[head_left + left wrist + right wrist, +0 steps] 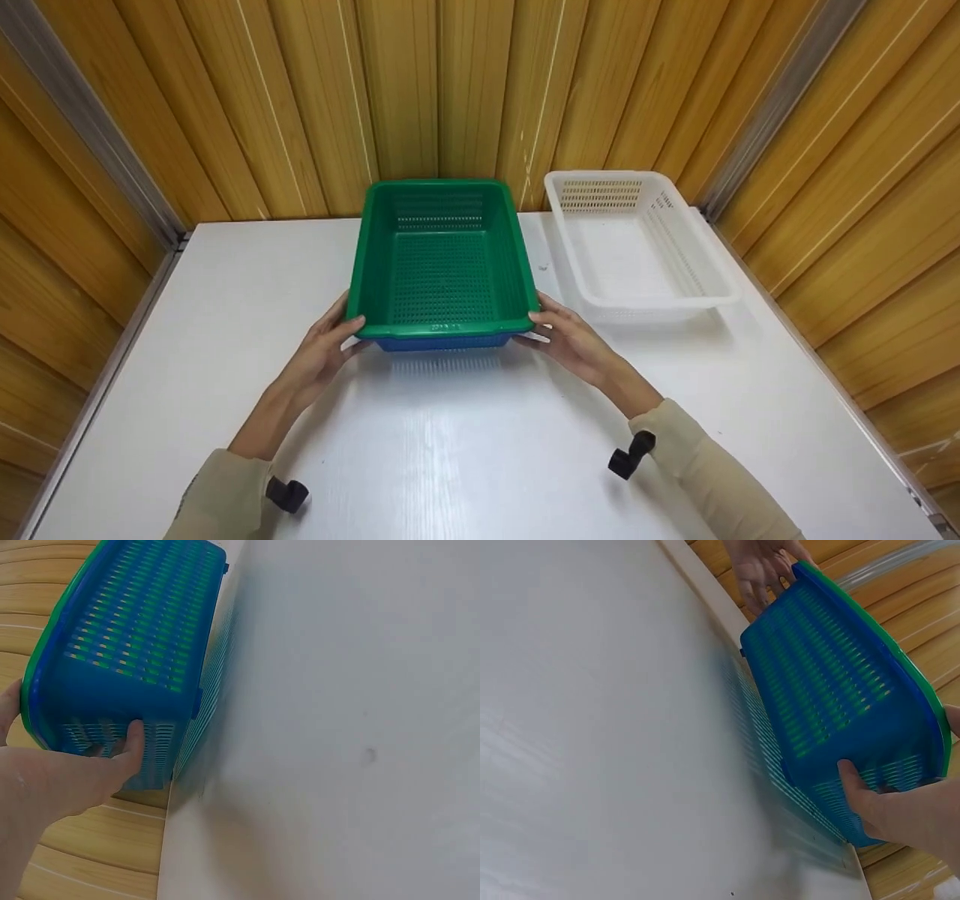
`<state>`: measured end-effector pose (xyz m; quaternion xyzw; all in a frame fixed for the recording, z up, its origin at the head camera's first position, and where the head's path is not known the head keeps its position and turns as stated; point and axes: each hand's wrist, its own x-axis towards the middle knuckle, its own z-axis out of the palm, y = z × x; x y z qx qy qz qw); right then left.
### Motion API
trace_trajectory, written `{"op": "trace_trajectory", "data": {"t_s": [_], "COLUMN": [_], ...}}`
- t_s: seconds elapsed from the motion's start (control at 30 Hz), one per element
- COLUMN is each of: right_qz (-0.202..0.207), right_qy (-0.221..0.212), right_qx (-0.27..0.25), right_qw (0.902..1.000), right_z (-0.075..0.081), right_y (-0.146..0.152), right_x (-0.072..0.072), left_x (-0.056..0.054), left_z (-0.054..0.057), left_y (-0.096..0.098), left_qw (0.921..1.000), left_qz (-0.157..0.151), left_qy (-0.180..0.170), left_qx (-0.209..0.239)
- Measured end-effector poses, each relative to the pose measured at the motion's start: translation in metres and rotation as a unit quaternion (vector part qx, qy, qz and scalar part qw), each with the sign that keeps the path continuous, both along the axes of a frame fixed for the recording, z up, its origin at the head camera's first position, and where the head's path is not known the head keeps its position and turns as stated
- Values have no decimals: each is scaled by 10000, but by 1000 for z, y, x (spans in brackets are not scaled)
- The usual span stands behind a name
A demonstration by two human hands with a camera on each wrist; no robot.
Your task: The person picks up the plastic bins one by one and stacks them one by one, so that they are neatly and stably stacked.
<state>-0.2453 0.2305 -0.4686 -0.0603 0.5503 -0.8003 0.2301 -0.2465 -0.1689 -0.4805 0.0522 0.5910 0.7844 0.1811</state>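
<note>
From my remote seat, the head view shows a green rectangular plastic basket (442, 277) with a slotted, perforated body, nested inside a blue rectangular plastic basket (446, 343) of similar shape. The pair is at the middle of the far part of a glossy white tabletop (450, 465), and I cannot tell whether the blue base rests fully on it.

My left hand (321, 351) is partly curled around the near left corner, its thumb on the green rim and its other fingers lower down; in the left wrist view a fingertip presses the blue wall. My right hand (576, 346) mirrors it at the near right corner, thumb over the green rim and a fingertip against the blue wall. Both hands grip the two baskets together. In the wrist views, green shows through the blue slots.

To the right, apart from the pair, I see a white rectangular plastic basket (619, 255) standing upright near the back corner. Yellow-brown wood-grain panels (472, 90) rise behind the tabletop and along its sides. At my wrists, a beige left sleeve (225, 491) and a beige right sleeve (720, 472) each carry a small black fitting.
</note>
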Motion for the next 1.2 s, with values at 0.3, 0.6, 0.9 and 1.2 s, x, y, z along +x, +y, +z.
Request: {"op": "trace_trajectory", "data": {"t_s": [0.3, 0.6, 0.9, 1.2], "right_qz": [20, -260, -387, -323], "right_qy": [-37, -94, 45, 188], "right_qx": [-44, -222, -97, 30], "right_qw": [10000, 9994, 9992, 9993], "right_z": [-5, -8, -16, -16], "right_y": [0, -4, -6, -2], "right_x": [-5, -12, -14, -12], "left_x": [0, -8, -14, -10], "left_z": [-9, -12, -14, -1], "left_y": [4, 9, 14, 17], "left_qw": [9998, 9993, 9994, 9983], "left_qz": [112, 178, 218, 473], "left_qy": [-89, -97, -170, 11], "left_qx": [166, 310, 223, -349]}}
